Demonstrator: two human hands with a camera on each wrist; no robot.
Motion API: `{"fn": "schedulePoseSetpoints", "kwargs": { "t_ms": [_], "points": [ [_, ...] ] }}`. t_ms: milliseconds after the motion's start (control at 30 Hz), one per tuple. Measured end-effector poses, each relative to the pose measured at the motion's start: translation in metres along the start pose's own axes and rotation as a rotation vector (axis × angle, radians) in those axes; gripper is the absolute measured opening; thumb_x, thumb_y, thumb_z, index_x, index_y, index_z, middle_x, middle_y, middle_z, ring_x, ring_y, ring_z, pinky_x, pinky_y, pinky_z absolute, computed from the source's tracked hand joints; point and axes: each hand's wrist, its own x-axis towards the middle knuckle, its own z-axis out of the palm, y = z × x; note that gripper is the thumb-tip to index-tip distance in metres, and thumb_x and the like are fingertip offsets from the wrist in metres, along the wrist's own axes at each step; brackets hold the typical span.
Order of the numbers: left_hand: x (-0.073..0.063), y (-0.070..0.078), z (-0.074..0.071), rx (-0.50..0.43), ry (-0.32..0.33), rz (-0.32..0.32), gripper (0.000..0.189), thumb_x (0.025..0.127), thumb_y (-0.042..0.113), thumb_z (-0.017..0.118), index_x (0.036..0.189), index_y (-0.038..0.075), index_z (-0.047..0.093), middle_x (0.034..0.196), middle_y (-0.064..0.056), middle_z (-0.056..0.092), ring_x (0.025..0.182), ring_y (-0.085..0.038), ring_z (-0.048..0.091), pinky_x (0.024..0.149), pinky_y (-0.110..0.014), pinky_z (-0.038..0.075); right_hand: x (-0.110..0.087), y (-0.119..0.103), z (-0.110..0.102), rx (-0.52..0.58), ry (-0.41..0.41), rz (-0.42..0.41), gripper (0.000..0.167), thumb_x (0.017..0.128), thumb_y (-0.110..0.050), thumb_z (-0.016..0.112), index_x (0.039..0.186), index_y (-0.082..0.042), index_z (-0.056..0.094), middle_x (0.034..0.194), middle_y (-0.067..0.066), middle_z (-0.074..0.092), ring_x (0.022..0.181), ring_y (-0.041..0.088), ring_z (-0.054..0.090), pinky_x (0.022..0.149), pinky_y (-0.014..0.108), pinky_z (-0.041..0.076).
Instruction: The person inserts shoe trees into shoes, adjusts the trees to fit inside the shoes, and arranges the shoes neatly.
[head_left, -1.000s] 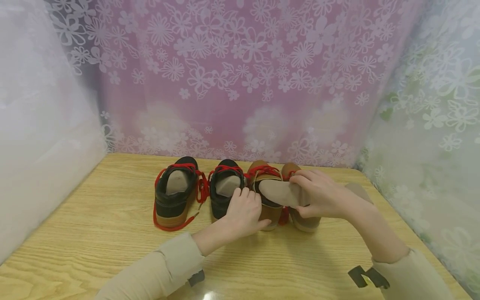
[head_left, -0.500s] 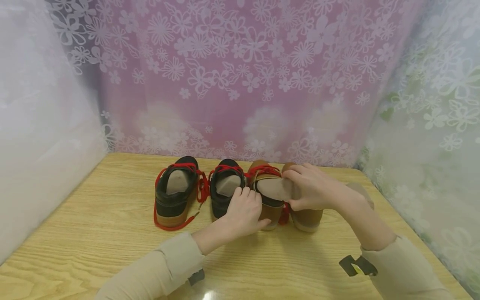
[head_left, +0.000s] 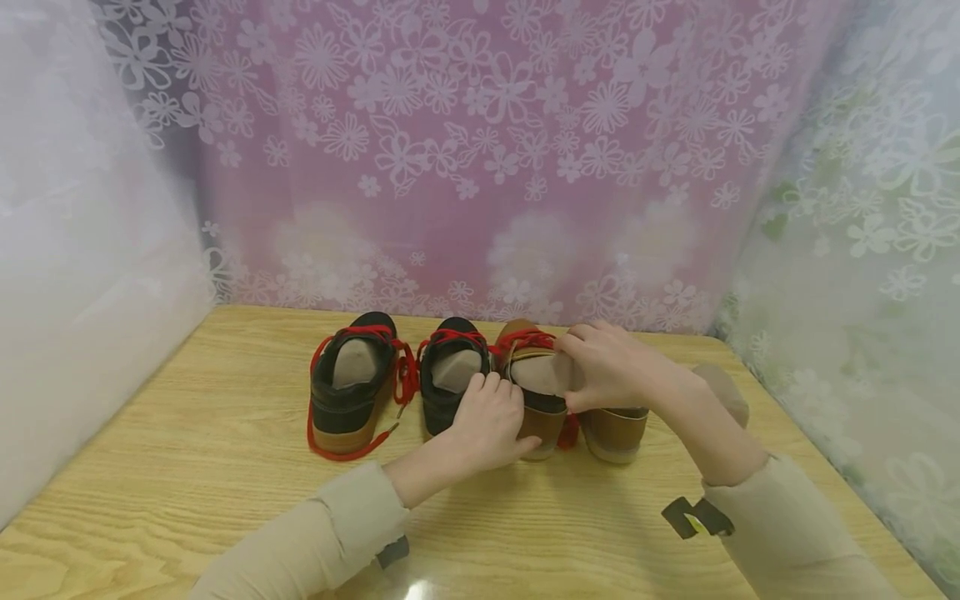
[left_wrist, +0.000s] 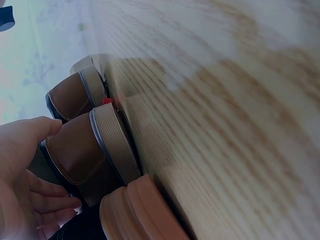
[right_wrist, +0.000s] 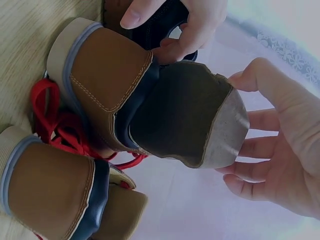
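Head view, left to right: two black shoes point(head_left: 343, 411) on the surface point(head_left: 180, 433), beige liners inside. Left hand point(head_left: 487, 425) palm down, fingers at the heel collar of the inner brown shoe point(head_left: 544, 429), thumb splayed; can't tell if it grips. Insole point(head_left: 536, 375) partway into that shoe, rear end out. Right hand point(head_left: 615, 362) pinches that end, thumb opposing fingers, wrist arched above the outer brown shoe point(head_left: 617, 433).

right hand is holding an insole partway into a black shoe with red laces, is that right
Not black: the right wrist view shows the right hand holding the insole partway into a brown shoe. The laces are indeed red.
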Motion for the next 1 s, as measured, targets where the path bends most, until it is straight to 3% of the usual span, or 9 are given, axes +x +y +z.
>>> {"fn": "schedulePoseSetpoints", "kwargs": {
  "t_ms": [267, 567, 767, 1000],
  "points": [
    [-0.001, -0.001, 0.000, 0.000, -0.002, 0.017, 0.059, 0.076, 0.067, 0.056, 0.088, 0.009, 0.059, 0.083, -0.002, 0.057, 0.080, -0.019, 0.047, 0.071, -0.031, 0.032, 0.008, -0.002, 0.002, 0.019, -0.026, 0.049, 0.058, 0.071, -0.032, 0.073, 0.118, -0.001, 0.057, 0.113, 0.016, 0.057, 0.106, 0.037, 0.050, 0.091, 0.051, 0.037],
    [-0.001, -0.001, 0.002, 0.040, 0.061, 0.031, 0.060, 0.075, 0.068, 0.058, 0.087, 0.009, 0.061, 0.081, -0.002, 0.058, 0.078, -0.019, 0.048, 0.070, -0.031, 0.032, 0.014, -0.003, 0.007, -0.015, 0.001, 0.044, 0.058, 0.070, -0.033, 0.073, 0.115, 0.000, 0.058, 0.112, 0.016, 0.058, 0.104, 0.036, 0.050, 0.090, 0.049, 0.039],
    [-0.001, -0.001, 0.001, 0.043, 0.063, 0.033, 0.060, 0.074, 0.067, 0.059, 0.088, 0.009, 0.062, 0.080, -0.001, 0.057, 0.078, -0.019, 0.048, 0.070, -0.031, 0.032, 0.019, -0.003, 0.011, -0.029, 0.017, 0.033, 0.057, 0.069, -0.034, 0.073, 0.111, 0.001, 0.058, 0.105, 0.015, 0.058, 0.096, 0.034, 0.051, 0.085, 0.046, 0.041],
    [0.000, -0.002, 0.003, 0.035, 0.057, 0.030, 0.060, 0.074, 0.067, 0.059, 0.089, 0.009, 0.062, 0.081, -0.002, 0.058, 0.079, -0.019, 0.048, 0.071, -0.031, 0.033, 0.026, -0.004, 0.015, -0.034, 0.003, 0.047, 0.056, 0.071, -0.034, 0.072, 0.112, 0.001, 0.058, 0.106, 0.014, 0.057, 0.099, 0.036, 0.050, 0.087, 0.047, 0.040]
  ]
}}
